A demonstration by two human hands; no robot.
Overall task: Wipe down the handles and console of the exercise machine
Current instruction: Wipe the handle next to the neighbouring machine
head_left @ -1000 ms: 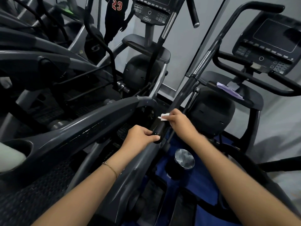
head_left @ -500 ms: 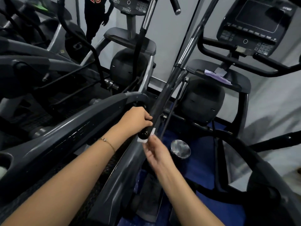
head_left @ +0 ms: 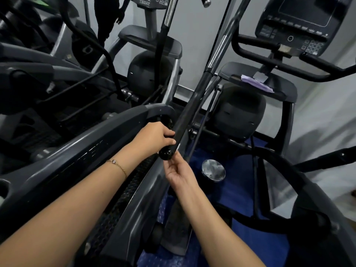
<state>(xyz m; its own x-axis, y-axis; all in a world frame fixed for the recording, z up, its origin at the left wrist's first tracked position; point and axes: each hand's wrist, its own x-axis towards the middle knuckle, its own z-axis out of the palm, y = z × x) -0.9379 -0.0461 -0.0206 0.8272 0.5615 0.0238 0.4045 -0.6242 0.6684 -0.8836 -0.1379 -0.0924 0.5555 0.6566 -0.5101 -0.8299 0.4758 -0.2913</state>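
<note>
The room is a grey-walled gym with blue flooring (head_left: 227,199) and a row of dark elliptical machines. Your left hand (head_left: 154,136) wraps its fingers round the black handle (head_left: 185,116) just above the rounded end cap (head_left: 166,154). Your right hand (head_left: 178,171) sits palm-up directly under that cap, fingertips reaching up to it. A pale sliver shows beside the handle there, but you cannot tell whether those fingers pinch a wipe or only touch.

The handle's long axis runs from your 2 hands up and away to the right, through a chrome section (head_left: 217,51) and out of the top of the view. Any stroke along it would go away from you, and the left hand sits in that path.

The console (head_left: 300,22) is well apart, up at the right and nearer your right arm. The curved fixed handlebars (head_left: 269,61) run beneath it, and a purple cloth (head_left: 256,83) lies on the shelf below. The neighbouring machine's rail (head_left: 92,149) crowds your left side. A round metal lid (head_left: 213,170) lies near your right hand.
</note>
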